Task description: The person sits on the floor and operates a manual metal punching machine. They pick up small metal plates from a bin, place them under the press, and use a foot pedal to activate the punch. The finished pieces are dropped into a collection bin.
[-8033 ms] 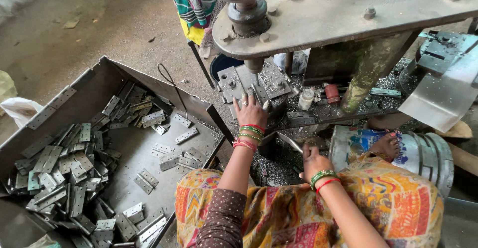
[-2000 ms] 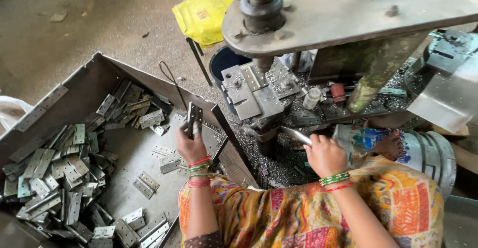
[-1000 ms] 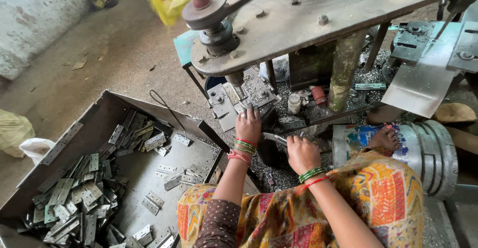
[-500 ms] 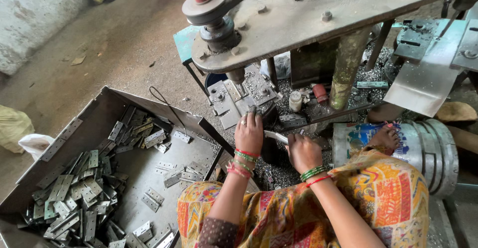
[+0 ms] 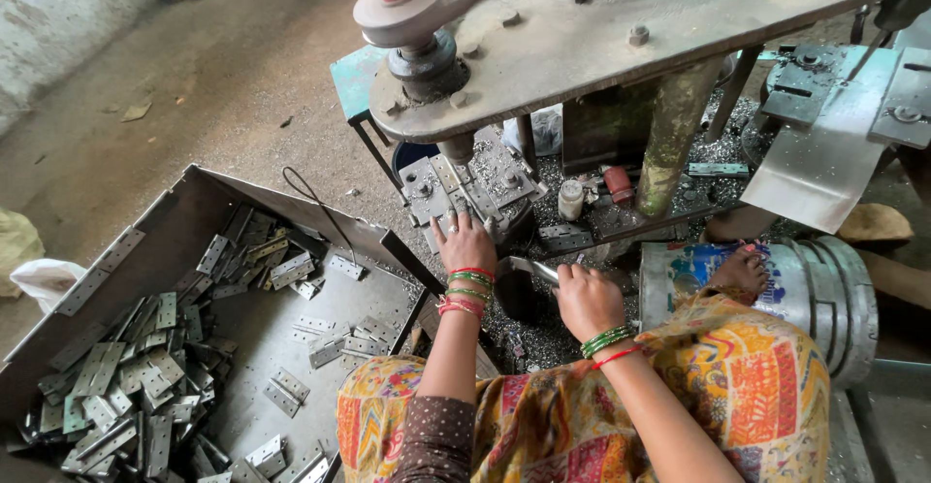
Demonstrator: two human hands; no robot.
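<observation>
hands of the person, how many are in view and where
2. The left hand rests on the metal block under the press. The right hand grips a metal handle beside it. A bare foot rests on a tin drum.

— What sort of place is this?
— A metal workshop. A heavy press (image 5: 621, 27) stands on a dusty concrete floor (image 5: 213, 76), beside a steel tray (image 5: 184, 241) heaped with stamped hinges (image 5: 126, 386).
— Anything else?
— Metal scrap (image 5: 543, 338) litters the ground under the machine.
</observation>
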